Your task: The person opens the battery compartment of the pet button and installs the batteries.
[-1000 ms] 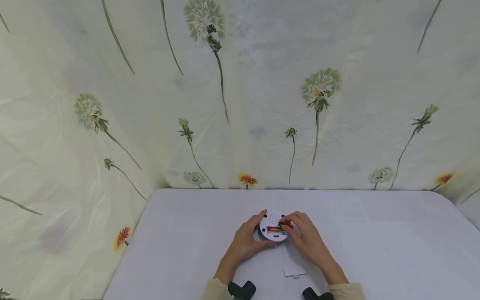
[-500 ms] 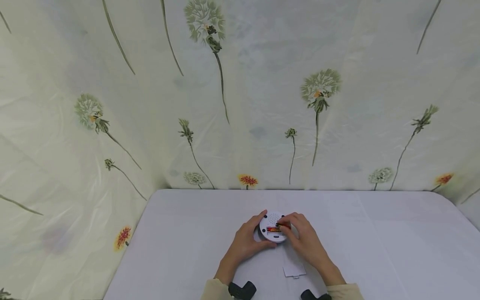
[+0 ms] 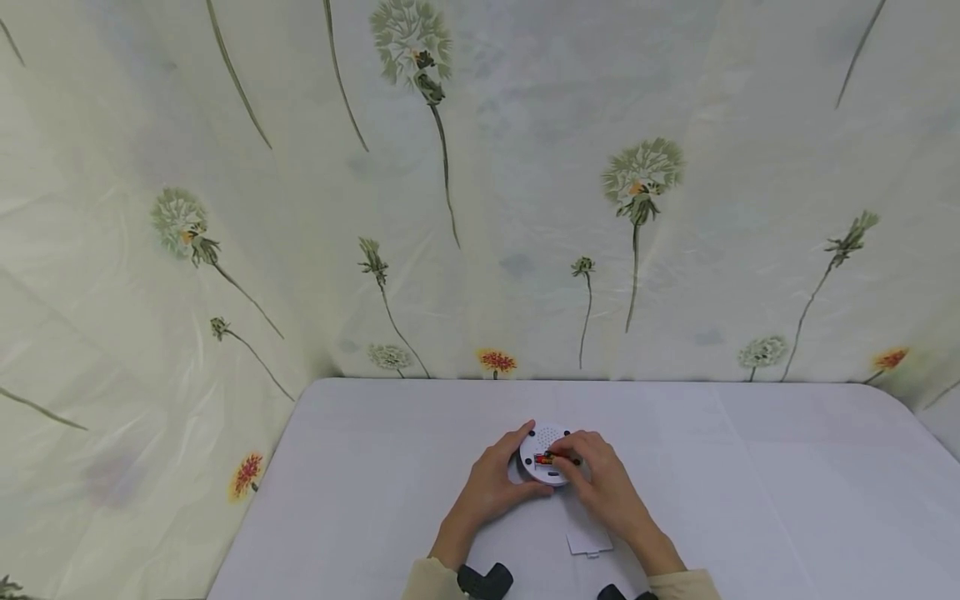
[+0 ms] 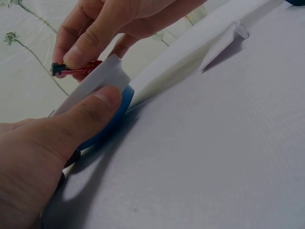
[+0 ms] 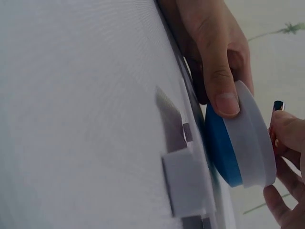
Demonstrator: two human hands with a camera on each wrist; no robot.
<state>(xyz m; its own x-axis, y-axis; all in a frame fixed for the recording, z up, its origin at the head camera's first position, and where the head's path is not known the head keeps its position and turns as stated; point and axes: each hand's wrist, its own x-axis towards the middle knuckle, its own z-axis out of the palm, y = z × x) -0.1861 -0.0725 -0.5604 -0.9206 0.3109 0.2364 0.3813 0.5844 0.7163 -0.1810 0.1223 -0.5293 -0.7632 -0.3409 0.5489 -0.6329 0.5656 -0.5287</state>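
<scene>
In the head view, my left hand (image 3: 491, 479) grips the rim of a round white device (image 3: 546, 437), thumb at the near side and fingers at the far side. Its face with speaker holes and small black feet is turned up; the left wrist view shows a blue underside (image 4: 125, 101). A red battery (image 3: 542, 460) lies in its open compartment, partly covered by my fingers. Between thumb and fingers my right hand (image 3: 606, 482) pinches another red battery (image 4: 63, 70) with a dark end, right over the compartment. Whether it touches the contacts cannot be told.
A white battery cover (image 3: 589, 543) with a small tab lies on the white table (image 3: 360, 483), near my right forearm. Behind the table hangs a curtain (image 3: 517, 183) printed with dandelions. Dark bands (image 3: 486, 581) sit at both wrists.
My right hand has shifted slightly left and down with the battery, now over the compartment and hiding more of the one inside. The left hand and device have stayed put.
</scene>
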